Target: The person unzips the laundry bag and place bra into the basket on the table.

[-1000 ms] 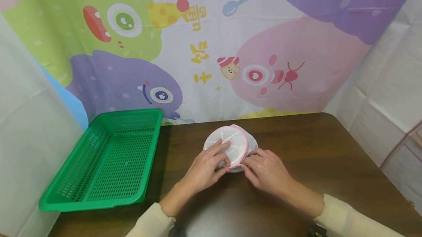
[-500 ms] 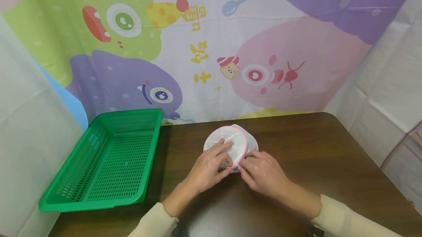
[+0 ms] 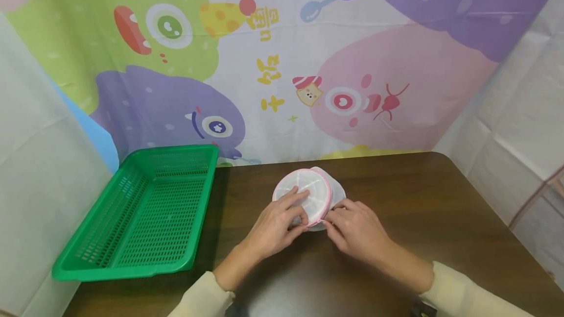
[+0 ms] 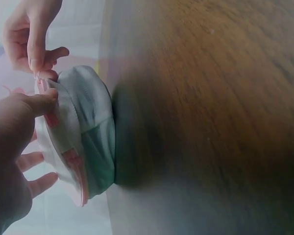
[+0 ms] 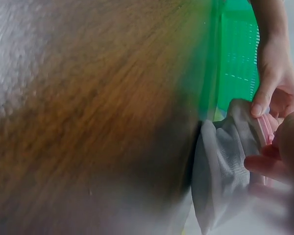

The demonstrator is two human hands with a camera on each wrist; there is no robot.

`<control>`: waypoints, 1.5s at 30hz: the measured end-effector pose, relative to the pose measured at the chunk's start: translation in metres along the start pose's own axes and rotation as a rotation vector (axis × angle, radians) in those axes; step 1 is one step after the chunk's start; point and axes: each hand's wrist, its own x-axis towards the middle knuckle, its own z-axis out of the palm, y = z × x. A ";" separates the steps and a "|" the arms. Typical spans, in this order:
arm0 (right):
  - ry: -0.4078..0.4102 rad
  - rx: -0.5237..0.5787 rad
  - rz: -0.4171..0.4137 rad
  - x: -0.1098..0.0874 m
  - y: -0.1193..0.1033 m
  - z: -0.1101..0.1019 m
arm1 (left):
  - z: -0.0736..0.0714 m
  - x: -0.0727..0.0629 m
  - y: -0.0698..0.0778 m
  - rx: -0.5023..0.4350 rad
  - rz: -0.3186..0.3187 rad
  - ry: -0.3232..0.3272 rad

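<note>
A round white mesh zippered bag with a pink zipper stands on the brown table. In the head view my left hand lies over its round top, some fingers spread on the mesh. That hand's thumb and a bent finger pinch the near rim beside the zipper, also seen in the left wrist view. At the bag's near right edge my right hand pinches the small zipper pull. Soft grey-white sides of the bag sag in folds in the right wrist view. What is inside cannot be seen.
A green perforated plastic basket stands to the left on the table. Behind the table hangs a cloth with cartoon monsters. Pale cloth walls flank both sides.
My right hand, with the zipper pull, shifts slightly left towards the left hand and then back right along the rim. The left hand and the bag stay nearly in place.
</note>
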 end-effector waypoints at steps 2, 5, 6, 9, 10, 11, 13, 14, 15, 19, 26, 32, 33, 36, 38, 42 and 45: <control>-0.002 0.007 -0.001 0.000 -0.001 -0.001 | 0.000 0.000 0.000 0.005 0.000 0.005; 0.000 0.019 -0.010 0.001 -0.002 -0.001 | 0.000 0.000 0.000 -0.002 -0.010 -0.001; 0.003 0.021 -0.011 0.002 -0.003 -0.001 | 0.001 0.001 0.000 -0.005 -0.015 -0.003; 0.015 0.021 -0.017 0.003 -0.005 0.000 | 0.002 0.002 0.002 -0.019 -0.032 -0.007; 0.018 0.020 -0.021 0.003 -0.006 0.000 | 0.003 0.002 0.002 -0.020 -0.035 -0.007; 0.021 0.018 -0.025 0.003 -0.006 0.000 | 0.003 0.002 0.003 -0.021 -0.036 -0.005; 0.026 0.014 -0.031 0.004 -0.008 0.001 | 0.003 0.003 0.004 -0.018 -0.036 -0.002; 0.028 0.012 -0.033 0.004 -0.008 0.002 | 0.003 0.003 0.004 -0.013 -0.033 -0.002; 0.029 0.011 -0.032 0.004 -0.008 0.002 | 0.003 0.003 0.005 -0.010 -0.032 -0.002; 0.024 0.008 -0.026 0.002 -0.007 0.003 | 0.002 0.003 0.005 -0.001 -0.025 -0.005; 0.006 -0.016 -0.032 0.000 -0.002 0.003 | 0.000 -0.001 0.002 -0.017 -0.012 -0.009; 0.015 -0.011 -0.032 0.001 0.000 0.001 | -0.001 -0.004 0.000 -0.021 -0.032 -0.014; 0.017 -0.009 -0.034 0.001 0.000 0.001 | -0.001 -0.004 0.000 -0.020 -0.032 -0.010; 0.019 -0.003 -0.036 0.003 -0.001 0.000 | 0.000 -0.003 0.000 -0.026 -0.027 0.006; 0.022 0.001 -0.034 0.004 -0.002 0.000 | 0.000 -0.002 0.001 -0.034 -0.027 0.016; 0.025 0.005 -0.043 0.006 -0.005 0.000 | 0.002 0.001 0.003 -0.031 -0.035 0.014; 0.023 -0.001 -0.051 0.007 -0.007 0.000 | 0.003 0.003 0.005 -0.023 -0.038 0.008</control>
